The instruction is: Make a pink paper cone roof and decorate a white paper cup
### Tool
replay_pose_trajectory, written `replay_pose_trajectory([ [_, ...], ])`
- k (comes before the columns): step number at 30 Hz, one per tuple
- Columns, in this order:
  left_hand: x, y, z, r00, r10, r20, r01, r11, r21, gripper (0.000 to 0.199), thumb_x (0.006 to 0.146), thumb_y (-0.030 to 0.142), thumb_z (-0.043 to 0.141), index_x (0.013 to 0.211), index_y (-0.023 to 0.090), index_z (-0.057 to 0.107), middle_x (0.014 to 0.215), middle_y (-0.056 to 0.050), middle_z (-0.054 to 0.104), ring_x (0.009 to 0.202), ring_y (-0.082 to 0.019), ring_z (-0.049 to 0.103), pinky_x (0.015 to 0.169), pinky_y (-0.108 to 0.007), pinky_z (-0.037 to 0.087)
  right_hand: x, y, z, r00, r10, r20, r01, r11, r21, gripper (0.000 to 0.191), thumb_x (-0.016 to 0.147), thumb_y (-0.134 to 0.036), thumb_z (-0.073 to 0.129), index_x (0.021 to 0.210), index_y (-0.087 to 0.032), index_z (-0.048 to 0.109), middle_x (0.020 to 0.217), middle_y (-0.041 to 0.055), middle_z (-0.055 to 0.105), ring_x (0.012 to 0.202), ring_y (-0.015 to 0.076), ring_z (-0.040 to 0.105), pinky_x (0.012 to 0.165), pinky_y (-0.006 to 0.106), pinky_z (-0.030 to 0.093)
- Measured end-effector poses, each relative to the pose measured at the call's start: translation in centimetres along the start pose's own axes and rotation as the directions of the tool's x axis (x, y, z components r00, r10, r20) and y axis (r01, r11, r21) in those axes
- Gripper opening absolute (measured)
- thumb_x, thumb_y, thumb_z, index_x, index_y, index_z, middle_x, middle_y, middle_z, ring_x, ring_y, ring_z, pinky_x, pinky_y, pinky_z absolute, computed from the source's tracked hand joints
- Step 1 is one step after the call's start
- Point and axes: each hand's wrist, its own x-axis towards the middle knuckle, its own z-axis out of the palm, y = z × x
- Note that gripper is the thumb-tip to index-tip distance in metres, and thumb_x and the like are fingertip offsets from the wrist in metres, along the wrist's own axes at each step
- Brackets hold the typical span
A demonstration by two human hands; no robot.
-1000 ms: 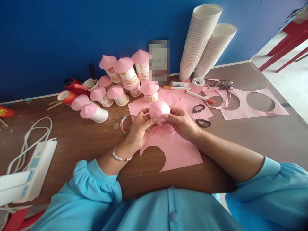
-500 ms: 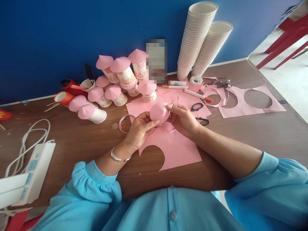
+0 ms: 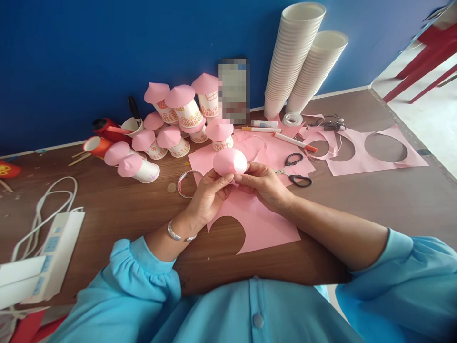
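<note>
A pink paper cone (image 3: 230, 162) is held up between my two hands over the table. My left hand (image 3: 211, 193) pinches its lower left edge, thumb on the near side. With thumb and fingers closed, my right hand (image 3: 266, 185) grips the near right edge, and the two thumbs almost meet. Below lies a pink paper sheet (image 3: 264, 224) with a round piece cut out of its near side. Scissors (image 3: 300, 180) with black handles rest just right of my right hand. A tape roll (image 3: 184, 185) lies left of my left hand, partly covered by it.
Several paper cups with pink cone roofs (image 3: 180, 97) stand at the back left. Two tall stacks of white cups (image 3: 294, 57) lean by the blue wall. Markers (image 3: 296, 142), a glue stick (image 3: 264, 124) and cut paper scraps (image 3: 364, 162) lie rightward. A power strip (image 3: 57, 257) sits at left.
The cone has turned and tilted so its point faces more upward. My right hand has moved from its upper right edge down to the near edge, beside my left thumb.
</note>
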Motion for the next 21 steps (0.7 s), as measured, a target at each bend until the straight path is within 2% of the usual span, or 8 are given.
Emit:
replay_pose_trajectory([
  [2, -0.1, 0.3, 0.0, 0.999, -0.004, 0.04, 0.004, 1.0, 0.007, 0.029, 0.07, 0.024, 0.091, 0.092, 0.02, 0.073, 0.098, -0.002, 0.078, 0.089, -0.015, 0.07, 0.086, -0.03, 0.056, 0.2, -0.3, -0.4, 1.0, 0.008, 0.002, -0.008, 0.999, -0.048, 0.033, 0.067, -0.041, 0.094, 0.082, -0.018, 0.075, 0.075, -0.0009, 0.071, 0.074, 0.0137, 0.063, 0.076, 0.029, 0.051],
  [5, 0.1, 0.9, -0.4, 0.997, 0.003, 0.083, -0.006, 0.999, 0.041, 0.037, 0.07, 0.039, 0.091, 0.097, 0.021, 0.074, 0.099, -0.005, 0.078, 0.095, -0.022, 0.071, 0.086, -0.036, 0.057, 0.3, -1.2, -1.0, 0.999, 0.015, 0.035, -0.007, 0.975, -0.222, 0.035, 0.067, -0.044, 0.093, 0.079, -0.017, 0.074, 0.075, 0.0, 0.07, 0.074, 0.0142, 0.061, 0.073, 0.029, 0.048],
  [7, 0.3, 1.3, -0.7, 0.998, -0.008, 0.067, 0.002, 0.996, 0.087, 0.04, 0.071, 0.045, 0.091, 0.098, 0.021, 0.075, 0.096, -0.006, 0.077, 0.097, -0.026, 0.072, 0.083, -0.037, 0.058, 0.4, -1.7, -1.1, 0.998, 0.043, 0.052, -0.023, 0.942, -0.334, 0.035, 0.068, -0.045, 0.092, 0.076, -0.017, 0.073, 0.074, 0.0001, 0.069, 0.071, 0.0139, 0.059, 0.068, 0.028, 0.046],
  [9, 0.4, 1.4, -0.8, 0.999, -0.018, 0.027, 0.015, 0.995, 0.101, 0.035, 0.072, 0.042, 0.09, 0.095, 0.02, 0.075, 0.092, -0.004, 0.076, 0.094, -0.023, 0.072, 0.079, -0.035, 0.058, 0.4, -1.9, -1.2, 0.997, 0.055, 0.052, -0.032, 0.928, -0.37, 0.035, 0.068, -0.046, 0.091, 0.075, -0.017, 0.073, 0.072, -0.0001, 0.068, 0.068, 0.0135, 0.057, 0.064, 0.028, 0.044],
  [14, 0.4, 0.9, -0.7, 0.998, -0.057, -0.025, 0.056, 0.997, -0.046, 0.021, 0.074, 0.029, 0.088, 0.086, 0.02, 0.073, 0.089, 0.001, 0.075, 0.085, -0.013, 0.068, 0.077, -0.027, 0.057, 0.6, -1.7, -1.0, 1.0, -0.02, 0.0, 0.02, 0.989, -0.147, 0.034, 0.066, -0.044, 0.093, 0.075, -0.018, 0.074, 0.073, -0.0005, 0.067, 0.069, 0.0113, 0.058, 0.07, 0.028, 0.047],
  [17, 0.3, 0.7, -0.7, 0.996, -0.085, 0.017, 0.086, 0.994, -0.065, 0.024, 0.075, 0.027, 0.086, 0.095, 0.019, 0.075, 0.094, -0.002, 0.075, 0.088, -0.015, 0.068, 0.078, -0.028, 0.058, 0.7, -1.7, -0.9, 0.999, -0.023, -0.029, 0.022, 0.998, -0.06, 0.034, 0.065, -0.043, 0.094, 0.074, -0.019, 0.073, 0.073, -0.0009, 0.065, 0.069, 0.0112, 0.057, 0.07, 0.028, 0.048],
  [21, 0.4, 0.8, -0.9, 0.993, -0.085, 0.079, 0.087, 0.996, -0.017, 0.03, 0.075, 0.033, 0.086, 0.098, 0.019, 0.076, 0.101, -0.006, 0.076, 0.097, -0.022, 0.069, 0.082, -0.033, 0.058, 0.7, -2.0, -1.1, 0.999, -0.053, -0.011, 0.051, 0.993, -0.107, 0.032, 0.069, -0.044, 0.092, 0.075, -0.018, 0.073, 0.069, -0.0019, 0.062, 0.063, 0.01, 0.051, 0.061, 0.027, 0.041],
])
